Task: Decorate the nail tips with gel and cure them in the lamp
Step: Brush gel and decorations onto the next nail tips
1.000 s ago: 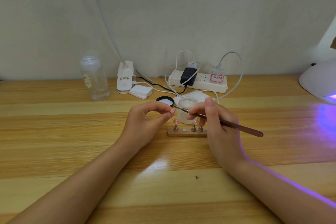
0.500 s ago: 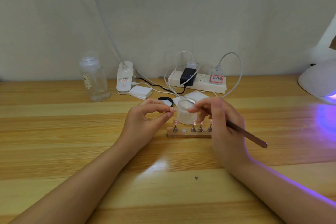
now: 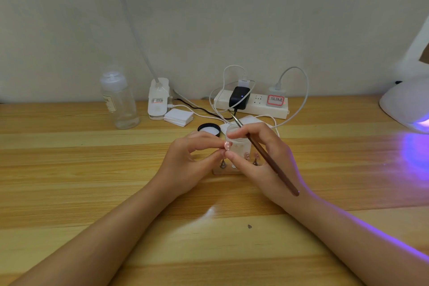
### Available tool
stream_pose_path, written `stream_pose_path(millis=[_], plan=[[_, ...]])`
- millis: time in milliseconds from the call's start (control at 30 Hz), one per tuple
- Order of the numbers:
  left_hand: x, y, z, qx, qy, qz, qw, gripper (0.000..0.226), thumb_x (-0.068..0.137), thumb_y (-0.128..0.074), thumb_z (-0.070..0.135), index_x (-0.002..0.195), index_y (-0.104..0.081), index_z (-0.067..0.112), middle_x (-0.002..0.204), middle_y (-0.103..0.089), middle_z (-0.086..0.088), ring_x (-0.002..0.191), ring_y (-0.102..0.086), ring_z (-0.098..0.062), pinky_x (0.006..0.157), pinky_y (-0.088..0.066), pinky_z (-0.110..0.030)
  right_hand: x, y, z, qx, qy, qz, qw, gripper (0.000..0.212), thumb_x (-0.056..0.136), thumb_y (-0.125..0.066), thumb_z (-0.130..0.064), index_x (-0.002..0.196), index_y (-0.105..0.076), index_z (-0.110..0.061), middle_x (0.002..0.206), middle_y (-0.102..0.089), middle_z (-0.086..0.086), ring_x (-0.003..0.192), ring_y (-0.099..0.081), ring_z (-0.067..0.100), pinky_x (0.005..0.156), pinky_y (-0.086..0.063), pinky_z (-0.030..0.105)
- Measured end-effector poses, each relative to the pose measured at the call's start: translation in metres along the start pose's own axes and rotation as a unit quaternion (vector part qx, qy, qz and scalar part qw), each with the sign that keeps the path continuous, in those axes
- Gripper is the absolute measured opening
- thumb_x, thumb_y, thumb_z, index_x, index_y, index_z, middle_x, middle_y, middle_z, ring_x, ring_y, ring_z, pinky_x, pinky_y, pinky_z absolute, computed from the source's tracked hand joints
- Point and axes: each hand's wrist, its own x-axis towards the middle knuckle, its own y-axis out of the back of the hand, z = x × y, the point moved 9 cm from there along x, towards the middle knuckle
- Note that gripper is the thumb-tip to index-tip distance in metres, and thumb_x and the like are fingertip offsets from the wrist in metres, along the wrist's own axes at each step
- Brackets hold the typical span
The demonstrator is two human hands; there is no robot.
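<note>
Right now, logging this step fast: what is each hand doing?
Left hand: pinches a small pink nail tip.
Right hand: grips a thin brown brush.

Dim, even room light with a violet glow from the right

The wall [image 3: 232,18] reads grey-green and flat, darker toward the upper corners. The curing lamp [image 3: 408,104] at the right edge shines purple from its mouth, casting a violet patch on the wooden table [image 3: 69,169] before it and a thin purple rim along the right forearm [image 3: 371,251]. A soft white glare spot sits on the table between the forearms; the varnish shows a faint sheen elsewhere. Shadows under the hands are weak and diffuse. Wide-angle distortion bows the table's far edge and stretches the forearms. Detail is soft throughout; small things at the fingertips are slightly blurred.
</note>
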Motion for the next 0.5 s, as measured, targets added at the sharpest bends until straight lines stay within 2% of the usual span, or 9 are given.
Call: stream_pose_path(millis=[67,200,333,433,500], plan=[[0.0,0.0,0.0,0.003,0.003,-0.004,1.0,0.026,0.075,-0.067,0.008,0.101,-0.066,0.014,0.087,-0.067,0.007,0.087,-0.062,-0.011,0.083,-0.048,-0.03,0.0,0.0,0.0,0.007,0.0,-0.004,1.0,0.031,0.074,-0.078,-0.016,0.092,-0.057,-0.03,0.096,-0.063,-0.013,0.095,-0.059,0.002,0.078,-0.047,0.016],[0.0,-0.001,0.001,0.01,0.001,-0.013,1.0,0.027,0.075,-0.064,0.018,0.101,-0.066,0.016,0.088,-0.067,0.009,0.087,-0.061,-0.008,0.083,-0.048,-0.031,0.0,-0.001,0.001,0.0,0.002,-0.007,1.0,0.025,0.074,-0.077,-0.013,0.09,-0.06,-0.024,0.094,-0.064,-0.013,0.095,-0.059,0.002,0.083,-0.045,0.019],[0.0,-0.003,0.001,0.009,-0.002,-0.015,1.0,0.026,0.075,-0.064,0.019,0.1,-0.066,0.016,0.09,-0.067,0.006,0.09,-0.062,-0.012,0.084,-0.049,-0.033,-0.001,0.0,0.0,-0.003,0.015,0.001,1.0,0.028,0.074,-0.077,-0.01,0.087,-0.059,-0.027,0.089,-0.064,-0.016,0.091,-0.057,-0.003,0.072,-0.043,0.01],[0.001,-0.004,-0.002,0.001,-0.001,-0.016,1.0,0.028,0.073,-0.067,0.022,0.101,-0.066,0.018,0.097,-0.066,0.007,0.094,-0.06,-0.005,0.085,-0.046,-0.019,0.0,0.003,0.003,-0.006,0.012,0.01,1.0,0.026,0.075,-0.076,-0.01,0.087,-0.059,-0.026,0.088,-0.062,-0.017,0.089,-0.057,-0.003,0.067,-0.041,0.008],[0.001,-0.006,-0.01,0.013,0.015,-0.027,0.999,0.031,0.071,-0.072,0.021,0.101,-0.065,0.025,0.102,-0.062,0.011,0.098,-0.056,0.001,0.087,-0.041,-0.01,0.001,0.008,0.007,-0.007,0.005,0.016,1.0,0.024,0.076,-0.075,-0.01,0.087,-0.059,-0.024,0.088,-0.063,-0.017,0.089,-0.058,-0.002,0.069,-0.044,0.011]])
